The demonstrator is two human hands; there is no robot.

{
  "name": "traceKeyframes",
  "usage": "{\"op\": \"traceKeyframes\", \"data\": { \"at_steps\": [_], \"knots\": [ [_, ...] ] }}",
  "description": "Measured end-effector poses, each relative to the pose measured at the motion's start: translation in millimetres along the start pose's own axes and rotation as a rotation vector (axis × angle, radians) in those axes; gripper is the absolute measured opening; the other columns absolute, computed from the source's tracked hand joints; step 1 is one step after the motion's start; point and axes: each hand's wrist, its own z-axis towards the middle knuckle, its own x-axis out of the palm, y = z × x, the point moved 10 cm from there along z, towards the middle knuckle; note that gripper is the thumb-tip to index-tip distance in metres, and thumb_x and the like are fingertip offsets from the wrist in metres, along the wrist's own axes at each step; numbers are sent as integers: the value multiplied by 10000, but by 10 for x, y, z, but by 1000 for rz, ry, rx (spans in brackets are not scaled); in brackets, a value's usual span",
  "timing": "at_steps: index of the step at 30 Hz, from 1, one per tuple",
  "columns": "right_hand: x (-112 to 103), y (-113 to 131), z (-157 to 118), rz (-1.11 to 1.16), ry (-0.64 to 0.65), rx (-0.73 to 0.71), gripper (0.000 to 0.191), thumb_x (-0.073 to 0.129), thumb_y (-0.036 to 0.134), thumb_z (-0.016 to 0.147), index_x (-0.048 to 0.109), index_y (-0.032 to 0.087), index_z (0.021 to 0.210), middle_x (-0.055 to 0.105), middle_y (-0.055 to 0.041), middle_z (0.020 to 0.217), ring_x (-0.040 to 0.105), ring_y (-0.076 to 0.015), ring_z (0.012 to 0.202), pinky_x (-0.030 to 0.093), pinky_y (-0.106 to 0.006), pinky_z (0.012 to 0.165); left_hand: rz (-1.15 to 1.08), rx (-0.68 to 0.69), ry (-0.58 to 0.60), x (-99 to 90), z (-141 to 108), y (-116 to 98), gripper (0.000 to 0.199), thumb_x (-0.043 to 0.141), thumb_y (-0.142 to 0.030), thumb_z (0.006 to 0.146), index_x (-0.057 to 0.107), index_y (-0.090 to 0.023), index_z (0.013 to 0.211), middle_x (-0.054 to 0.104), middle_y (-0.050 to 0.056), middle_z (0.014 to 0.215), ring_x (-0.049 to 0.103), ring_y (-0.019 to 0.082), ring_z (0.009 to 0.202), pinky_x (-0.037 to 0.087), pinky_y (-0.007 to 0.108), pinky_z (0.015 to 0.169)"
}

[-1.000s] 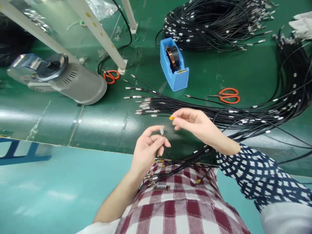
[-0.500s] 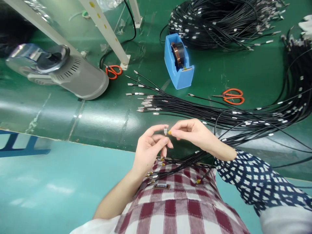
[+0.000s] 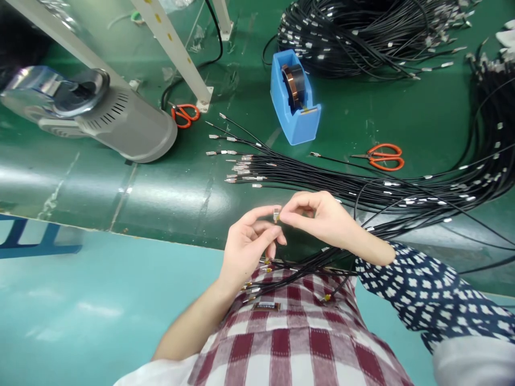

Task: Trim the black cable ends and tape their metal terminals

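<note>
My left hand [image 3: 246, 244] pinches a black cable just behind its small silver connector [image 3: 276, 212], which points up between thumb and forefinger. From the right, my right hand [image 3: 319, 214] is closed by the fingertips on a bit of yellow-amber tape [image 3: 278, 218], now touching the connector's base. Most of the tape is hidden by the fingers. Below the hands, several black cables [image 3: 298, 276] with yellow-wrapped ends hang over the table edge onto the checked apron [image 3: 277, 332].
A large cable bundle [image 3: 322, 177] spreads across the green table behind my hands. Beyond it stand a blue tape dispenser [image 3: 300, 126] and orange-handled scissors [image 3: 385, 156]. A grey machine [image 3: 132, 126], a second pair of scissors [image 3: 185, 115] and a white post [image 3: 177, 51] are at left; coiled cables [image 3: 354, 43] lie behind.
The right hand's fingertips have brought the tape leftward against the connector. My left hand keeps its pinch on the cable, and the view has shifted slightly.
</note>
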Motion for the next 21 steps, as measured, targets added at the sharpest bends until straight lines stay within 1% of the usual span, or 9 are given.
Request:
{"op": "traceKeyframes", "data": {
  "at_steps": [7,14,18,21],
  "knots": [
    [21,-36,3,63,-32,13,176,698,316,823,727,152,766,714,-39,765,621,-134,673,495,-253,628,2,14,-3,-7,6,-7,286,717,-216,871,656,-184,1149,709,-7,659,537,57,416,445,154,430],
    [33,-45,-26,82,-115,1,153,706,293,830,711,156,763,690,-13,704,589,-99,598,458,-216,553,-4,35,-7,-5,-13,-32,280,713,-207,881,649,-194,1154,711,-7,668,531,56,416,443,153,426],
    [119,-111,-33,218,-127,11,178,690,308,852,644,169,751,657,8,619,608,-111,552,487,-241,567,-8,57,-30,-6,-7,-17,275,721,-229,883,664,-204,1151,709,-4,666,544,63,441,443,152,429],
    [222,-171,-31,325,-99,15,203,674,335,872,602,181,761,632,22,587,612,-120,534,501,-261,582,-45,92,-95,-42,31,-1,204,717,-264,891,698,-196,1082,674,-16,595,553,74,455,430,147,414]
  ]
}}
